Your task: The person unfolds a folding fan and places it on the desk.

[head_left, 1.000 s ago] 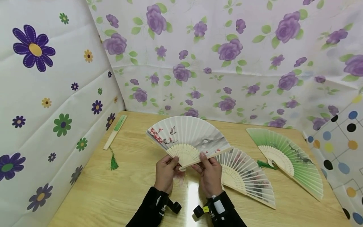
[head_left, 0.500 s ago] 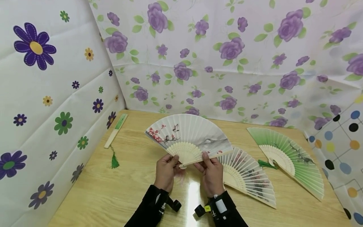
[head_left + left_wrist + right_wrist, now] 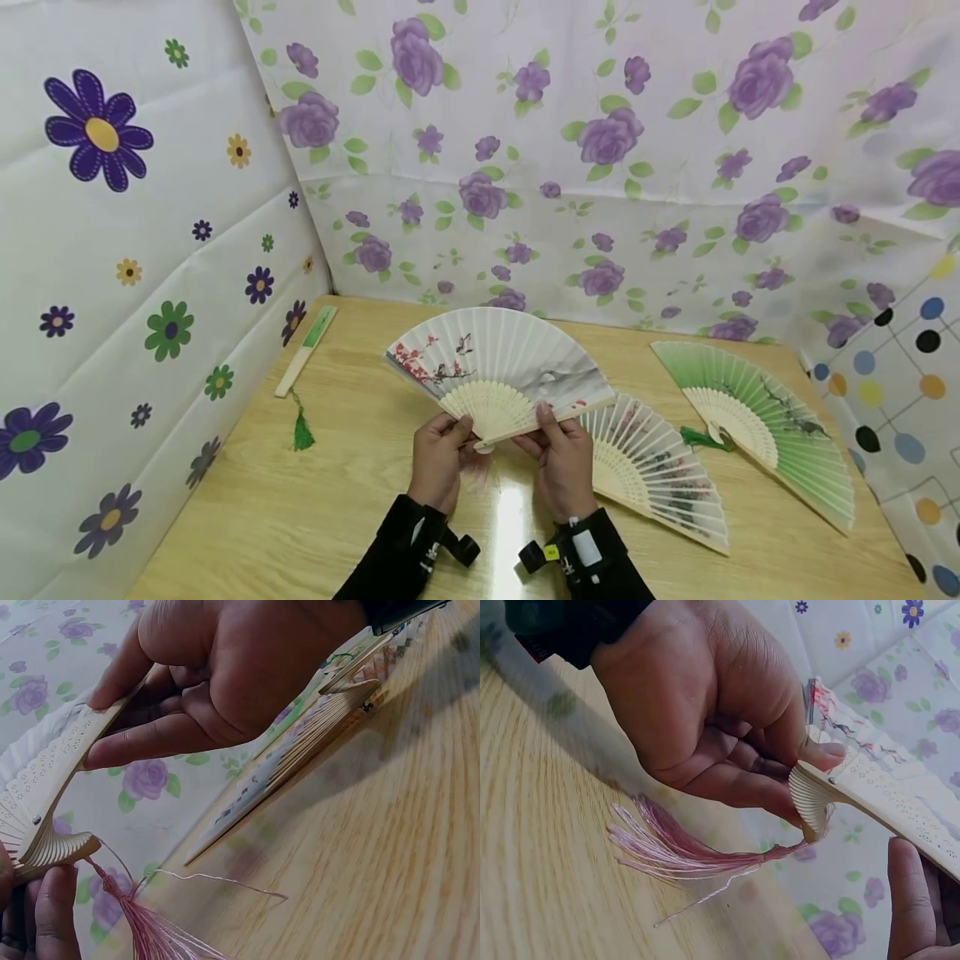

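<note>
A white folding fan (image 3: pixel 510 346), spread wide with red blossoms, birds and a grey landscape, is held up over the table. My left hand (image 3: pixel 437 460) pinches it close to the pivot, at the left. On the right, my right hand (image 3: pixel 564 467) pinches the pale outer rib between thumb and fingers, as the left wrist view shows. A pink tassel (image 3: pixel 705 851) hangs from the pivot end. Just behind my right hand, a second spread fan (image 3: pixel 660 471) with pink and dark flowers lies on the table, partly covered by the hand and the held fan.
A spread green fan (image 3: pixel 757 417) with a green tassel (image 3: pixel 705 437) lies at the right of the wooden table (image 3: pixel 315 508). At the back left lies a folded fan (image 3: pixel 306 352) with its own green tassel. Flowered cloth (image 3: pixel 525 167) hangs behind the table.
My right hand has shifted slightly to the right along the fan's lower rib. The fan stays spread, and the left hand keeps its hold.
</note>
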Motion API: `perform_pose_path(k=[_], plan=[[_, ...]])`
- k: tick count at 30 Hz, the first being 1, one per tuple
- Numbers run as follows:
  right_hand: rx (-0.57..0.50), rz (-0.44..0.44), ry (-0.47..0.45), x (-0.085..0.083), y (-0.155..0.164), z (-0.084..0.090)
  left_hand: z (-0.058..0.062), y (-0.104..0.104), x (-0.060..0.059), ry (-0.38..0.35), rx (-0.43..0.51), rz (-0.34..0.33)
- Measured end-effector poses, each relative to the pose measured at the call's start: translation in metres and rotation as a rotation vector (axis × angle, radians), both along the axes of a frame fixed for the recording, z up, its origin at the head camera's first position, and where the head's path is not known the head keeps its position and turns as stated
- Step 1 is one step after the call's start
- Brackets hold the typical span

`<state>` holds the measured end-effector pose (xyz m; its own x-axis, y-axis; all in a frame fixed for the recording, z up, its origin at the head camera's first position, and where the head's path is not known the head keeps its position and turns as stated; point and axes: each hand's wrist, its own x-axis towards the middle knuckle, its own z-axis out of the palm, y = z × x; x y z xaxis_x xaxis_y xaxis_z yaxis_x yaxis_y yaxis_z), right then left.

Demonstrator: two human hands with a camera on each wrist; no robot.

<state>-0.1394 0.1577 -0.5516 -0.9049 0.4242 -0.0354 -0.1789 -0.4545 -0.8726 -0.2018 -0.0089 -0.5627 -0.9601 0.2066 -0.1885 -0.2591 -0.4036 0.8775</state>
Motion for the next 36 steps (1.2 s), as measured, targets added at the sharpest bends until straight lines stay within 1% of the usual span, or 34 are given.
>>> perform_pose_path(k=[4,7,10,12,18,25,29,32,36], plan=[[0.009,-0.026,0.021,0.0,-0.003,-0.001,-0.001,-0.001,0.0,-0.004,0.009,0.003],[-0.036,-0.059,0.036,-0.001,-0.007,-0.002,-0.001,-0.001,0.0,-0.01,0.011,0.01],[-0.094,-0.086,0.033,0.0,-0.012,-0.002,-0.001,0.0,-0.001,-0.022,0.022,0.025],[-0.114,-0.099,0.026,0.0,-0.014,-0.002,-0.001,0.0,-0.002,-0.032,0.028,0.035],[-0.103,-0.1,0.033,0.002,-0.015,-0.002,-0.001,0.001,-0.002,-0.042,0.033,0.049],[-0.059,-0.078,0.019,0.002,-0.011,-0.005,-0.003,0.0,0.0,-0.05,0.024,0.026],[-0.047,-0.068,0.009,0.003,-0.01,-0.006,-0.004,-0.001,0.001,-0.057,0.025,0.028],[-0.051,-0.078,0.018,0.002,-0.012,-0.006,-0.005,0.0,0.0,-0.051,0.029,0.034],[-0.095,-0.129,0.016,0.001,-0.017,-0.006,-0.004,0.0,-0.001,-0.047,0.042,0.038]])
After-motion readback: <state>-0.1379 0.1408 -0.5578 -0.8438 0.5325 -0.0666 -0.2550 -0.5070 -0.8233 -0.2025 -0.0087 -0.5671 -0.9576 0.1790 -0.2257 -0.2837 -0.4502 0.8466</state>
